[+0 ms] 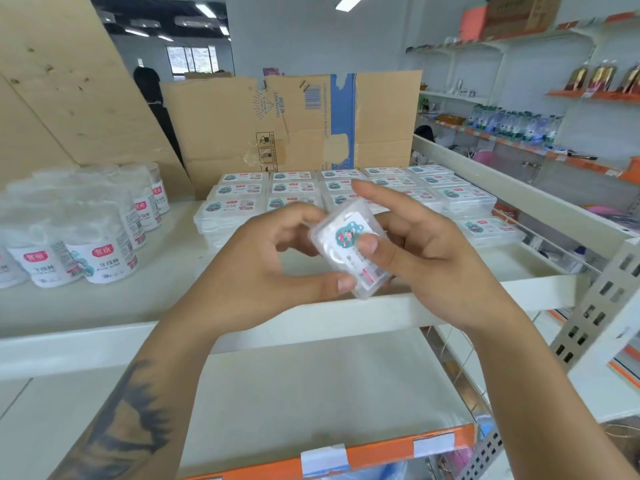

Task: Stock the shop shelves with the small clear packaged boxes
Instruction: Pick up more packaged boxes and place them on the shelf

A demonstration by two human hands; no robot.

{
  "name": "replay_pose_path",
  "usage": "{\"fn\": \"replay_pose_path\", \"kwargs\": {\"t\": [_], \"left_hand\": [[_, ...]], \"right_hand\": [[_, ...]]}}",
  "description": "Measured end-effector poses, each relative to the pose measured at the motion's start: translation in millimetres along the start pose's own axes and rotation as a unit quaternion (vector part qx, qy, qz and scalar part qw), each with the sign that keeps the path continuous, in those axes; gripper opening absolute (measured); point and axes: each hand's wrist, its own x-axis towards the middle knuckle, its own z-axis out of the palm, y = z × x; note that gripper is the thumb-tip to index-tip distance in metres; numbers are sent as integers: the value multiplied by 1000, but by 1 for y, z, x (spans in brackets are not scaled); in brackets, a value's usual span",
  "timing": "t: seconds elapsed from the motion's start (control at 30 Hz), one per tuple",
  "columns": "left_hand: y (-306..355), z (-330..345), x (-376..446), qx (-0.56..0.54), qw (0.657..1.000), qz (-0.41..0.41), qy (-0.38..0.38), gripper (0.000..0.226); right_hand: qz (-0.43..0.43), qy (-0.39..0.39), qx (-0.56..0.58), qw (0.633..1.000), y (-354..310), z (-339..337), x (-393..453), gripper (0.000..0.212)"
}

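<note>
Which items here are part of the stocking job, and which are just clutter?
In the job:
- small clear box, held by left hand and right hand
- stacked clear boxes already on the shelf
- white shelf

Just lying about:
- labelled white tubs
- cardboard sheet
- bottles on the far racks

The scene is bright and evenly lit — a ceiling strip light (350, 1) glows at twelve o'clock, with more ceiling fixtures (173, 24) toward eleven. Shadows are faint and soft; a pale one lies on the white shelf (166, 299) under the hands. The wide lens bows straight lines toward the edges, most clearly at three and nine o'clock. Fine print on labels is smeared, and the far shelves at two o'clock look soft.
</note>
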Motion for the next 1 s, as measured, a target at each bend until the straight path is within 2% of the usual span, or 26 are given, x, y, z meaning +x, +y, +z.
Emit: {"fn": "replay_pose_path", "kwargs": {"t": [0.07,0.13,0.2,0.3,0.4,0.47,0.57,0.73,0.83,1.0], "left_hand": [[-1,-3,-1,-1,1000,15,20,72],[-3,-3,-3,10,1000,20,12,82],[-3,-1,-4,16,1000,15,7,80],[-3,1,-3,15,1000,-4,26,71],[-5,3,-3,26,998,-23,50,68],[-5,7,-3,60,996,-35,60,66],[-4,10,-2,160,985,-46,52,71],[-3,15,-3,327,944,-25,25,80],[-4,16,-5,344,938,-1,38,72],[-10,16,-8,359,923,102,96,47]], "right_hand": [[16,10,29,999,-3,-2,0,42],[30,11,47,998,-3,-4,0,32],[30,8,37,999,-3,-5,-1,26],[17,22,-26,999,1,-7,-1,28],[-14,31,-91,995,4,-9,-4,44],[-44,14,-150,988,3,-13,-8,57],[-52,-22,-245,968,1,-22,-8,58],[-63,-9,-375,925,1,-47,-2,50],[-28,-12,-440,897,2,-58,4,52],[-3,-25,-442,897,6,-65,13,38]]}}
